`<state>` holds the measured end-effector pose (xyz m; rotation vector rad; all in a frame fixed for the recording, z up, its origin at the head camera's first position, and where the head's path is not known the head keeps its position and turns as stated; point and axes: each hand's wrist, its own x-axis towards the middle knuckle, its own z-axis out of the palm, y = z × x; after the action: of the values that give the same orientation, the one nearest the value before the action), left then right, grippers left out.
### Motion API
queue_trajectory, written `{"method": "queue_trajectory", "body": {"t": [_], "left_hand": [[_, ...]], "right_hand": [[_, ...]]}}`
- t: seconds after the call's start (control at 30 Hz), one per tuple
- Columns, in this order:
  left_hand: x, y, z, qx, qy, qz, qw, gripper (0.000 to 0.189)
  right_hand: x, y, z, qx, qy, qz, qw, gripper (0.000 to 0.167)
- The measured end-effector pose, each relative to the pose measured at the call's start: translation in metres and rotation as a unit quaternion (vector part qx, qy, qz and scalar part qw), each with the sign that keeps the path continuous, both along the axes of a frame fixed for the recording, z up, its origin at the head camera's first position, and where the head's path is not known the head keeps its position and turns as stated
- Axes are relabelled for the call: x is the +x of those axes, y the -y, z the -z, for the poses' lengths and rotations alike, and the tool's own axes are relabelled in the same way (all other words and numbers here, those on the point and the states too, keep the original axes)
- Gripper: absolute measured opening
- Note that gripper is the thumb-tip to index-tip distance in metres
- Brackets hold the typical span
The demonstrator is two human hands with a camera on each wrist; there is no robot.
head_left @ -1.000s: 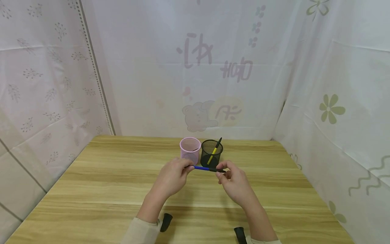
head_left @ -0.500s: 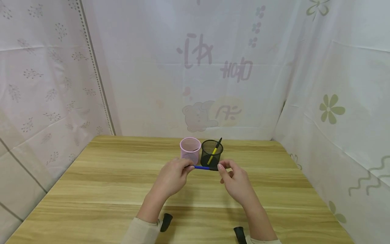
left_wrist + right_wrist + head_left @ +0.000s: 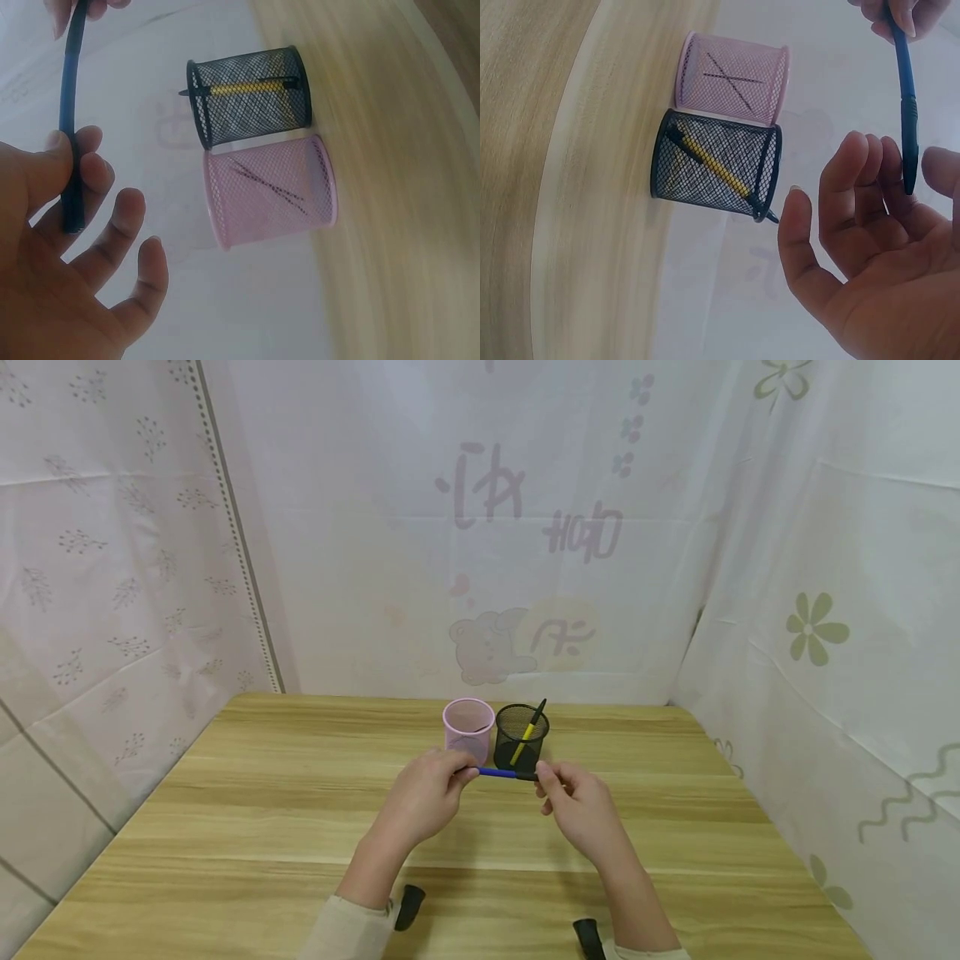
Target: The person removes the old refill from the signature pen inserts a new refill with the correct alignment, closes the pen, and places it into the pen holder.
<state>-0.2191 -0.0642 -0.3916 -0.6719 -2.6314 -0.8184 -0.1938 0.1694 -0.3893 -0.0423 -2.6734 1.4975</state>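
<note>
A blue pen with black ends (image 3: 497, 772) lies level between both hands, close in front of two mesh pen cups. My left hand (image 3: 426, 795) pinches its left end between thumb and index finger; in the left wrist view the other fingers (image 3: 129, 210) are loosely bent. My right hand (image 3: 583, 806) has thumb and fingertips about the black right end, whose tapered tip (image 3: 910, 176) shows between them in the right wrist view. Behind the pen stand a pink mesh cup (image 3: 262, 221) and a black mesh cup (image 3: 727, 199), side by side. A yellow and black pen (image 3: 527, 735) leans in the black cup.
Two thin dark sticks (image 3: 259, 180) cross inside the pink cup. The cups stand on a wood-grain table (image 3: 300, 827) near its back edge. Printed white curtains (image 3: 360, 568) hang behind it and along both sides. A black strap piece (image 3: 409, 907) sits by the left cuff.
My right hand's fingers have shifted on the black end of the pen, covering more of its tip than a second ago. The left hand, pen and cups have stayed in place.
</note>
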Motion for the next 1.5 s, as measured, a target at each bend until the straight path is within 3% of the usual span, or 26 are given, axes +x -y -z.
{"method": "queue_trajectory", "body": {"t": [0.8,1.5], "left_hand": [[-0.0011,0.0024,-0.0009,0.0,0.003,0.002,1.0,0.017],[-0.0018,0.0054,-0.0003,0.001,-0.008,-0.001,1.0,0.015]], "right_hand": [[0.0017,0.0007,-0.0021,-0.003,-0.004,-0.022,0.9998,0.02],[0.0009,0.003,-0.0069,0.004,-0.001,-0.026,0.9997,0.025]]}}
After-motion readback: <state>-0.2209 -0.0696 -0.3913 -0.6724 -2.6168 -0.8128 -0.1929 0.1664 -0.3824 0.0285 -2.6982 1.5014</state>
